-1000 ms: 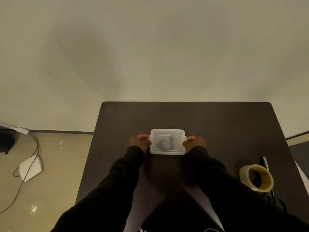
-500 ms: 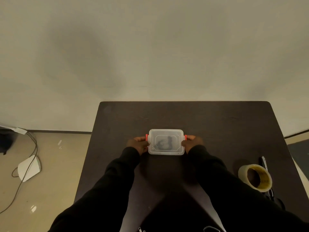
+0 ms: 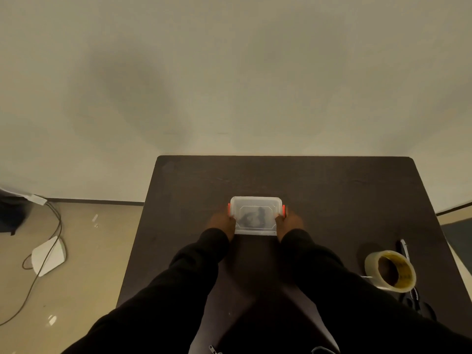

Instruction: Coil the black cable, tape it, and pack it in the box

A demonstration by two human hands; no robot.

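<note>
Left hand and right hand clamped on lidded box, cable inside; press both red latches evenly.

Dark table w/ box, tape roll, pen.

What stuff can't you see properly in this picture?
- Black cable, head view: only a dark smudge through the box's cloudy lid; its coil and tape can't be made out.
- Left hand and right hand: fingertips hidden behind the box sides.
- Dark tool beside the tape roll: partly hidden by the roll and sleeve.
</note>
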